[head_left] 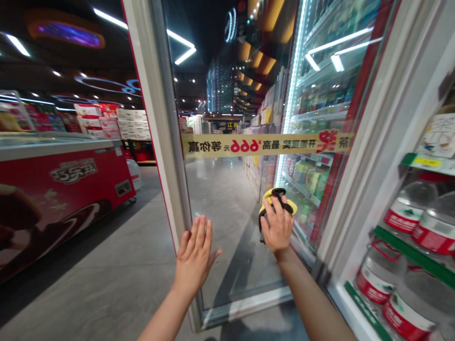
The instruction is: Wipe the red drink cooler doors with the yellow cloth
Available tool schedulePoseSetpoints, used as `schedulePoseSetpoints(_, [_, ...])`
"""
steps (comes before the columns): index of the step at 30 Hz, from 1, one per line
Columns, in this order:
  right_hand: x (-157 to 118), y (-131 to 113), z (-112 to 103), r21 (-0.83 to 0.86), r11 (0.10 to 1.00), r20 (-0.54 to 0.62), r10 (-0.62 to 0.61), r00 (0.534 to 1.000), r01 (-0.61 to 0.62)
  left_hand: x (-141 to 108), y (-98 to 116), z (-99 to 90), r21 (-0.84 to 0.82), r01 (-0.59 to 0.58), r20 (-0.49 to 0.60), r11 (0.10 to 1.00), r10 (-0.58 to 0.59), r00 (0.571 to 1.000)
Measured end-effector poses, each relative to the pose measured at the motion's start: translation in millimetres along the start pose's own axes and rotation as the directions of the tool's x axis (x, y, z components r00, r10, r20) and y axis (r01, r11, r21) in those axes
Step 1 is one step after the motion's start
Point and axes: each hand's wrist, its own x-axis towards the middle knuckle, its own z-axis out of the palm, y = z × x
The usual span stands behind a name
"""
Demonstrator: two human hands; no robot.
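Note:
A glass door [227, 199] with a pale frame stands swung out in front of me, a yellow strip of mirrored lettering [270, 145] across it. My left hand [197, 251] is raised flat by the door's left frame edge, fingers stretched and holding nothing; whether it touches the glass cannot be told. My right hand [277, 225] is over a yellow and black item [291, 207] at the glass, its fingers bent over it. Part of that item is hidden beneath the palm.
Shelves with large water bottles [405, 308] stand close on the right. A red chest freezer [71, 189] is at the left, with stacked boxes [133, 124] behind it. Lit drink shelves [309, 170] show through or in the glass.

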Motion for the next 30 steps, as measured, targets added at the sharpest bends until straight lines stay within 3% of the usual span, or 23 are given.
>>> schedulePoseSetpoints(2, [-20.3, 1.6, 2.6, -0.035, 0.997, 0.011, 0.063, 0.998, -0.063, 2.8, -4.7, 7.2, -0.009, -0.002, -0.004, 1.000, 0.002, 1.000])
schedulePoseSetpoints(3, [-28.8, 0.9, 4.5, -0.049, 0.998, 0.030, 0.037, 0.999, -0.036, 4.7, -7.7, 10.6, -0.011, -0.004, -0.006, 1.000, 0.004, 1.000])
schedulePoseSetpoints(6, [-30.5, 7.9, 8.8, -0.037, 0.981, 0.131, -0.186, 0.974, 0.193, 11.5, -15.2, 18.5, -0.013, -0.017, -0.003, 1.000, 0.017, 1.000])
schedulePoseSetpoints(8, [-14.1, 26.5, 8.5, -0.032, 0.970, 0.161, -0.234, 0.959, 0.242, 16.1, -14.2, 21.4, -0.018, -0.012, -0.009, 1.000, 0.012, 1.000])
schedulePoseSetpoints(11, [4.6, 60.4, 5.9, -0.087, 0.995, 0.084, -0.034, 0.996, 0.041, 22.7, 6.1, 23.9, -0.028, 0.052, -0.052, 0.998, -0.053, 0.997])
schedulePoseSetpoints(14, [-8.5, 71.2, 6.9, -0.118, 0.984, 0.002, 0.131, 0.991, -0.130, 32.6, 47.3, 27.6, -0.046, 0.016, -0.065, 0.999, -0.019, 0.998])
schedulePoseSetpoints(16, [-24.2, 64.4, 9.4, -0.142, 0.984, 0.024, 0.109, 0.994, -0.105, 42.4, 76.9, 32.6, -0.079, -0.083, -0.013, 0.993, 0.083, 0.997])
schedulePoseSetpoints(19, [-27.3, 58.1, 11.4, -0.118, 0.988, 0.122, -0.082, 0.989, 0.097, 57.5, 107.1, 44.8, -0.131, -0.128, 0.088, 0.983, 0.141, 0.986])
schedulePoseSetpoints(21, [-14.6, 67.1, 10.4, -0.083, 0.985, 0.122, -0.138, 0.983, 0.149, 63.3, 113.9, 55.2, -0.122, -0.116, 0.128, 0.986, 0.131, 0.983])
schedulePoseSetpoints(24, [-2.9, 89.7, 8.7, -0.053, 0.999, 0.008, -0.007, 1.000, 0.007, 63.2, 112.0, 69.2, -0.075, -0.115, 0.137, 0.991, 0.124, 0.983])
schedulePoseSetpoints(27, [-24.0, 95.7, 11.0, -0.017, 0.988, -0.103, 0.153, 0.983, -0.156, 59.2, 108.6, 76.2, -0.038, -0.118, 0.126, 0.992, 0.122, 0.984])
schedulePoseSetpoints(30, [-51.7, 82.8, 13.3, -0.027, 0.991, -0.045, 0.133, 0.990, -0.135, 58.6, 107.9, 77.3, -0.029, -0.121, 0.117, 0.992, 0.124, 0.985])
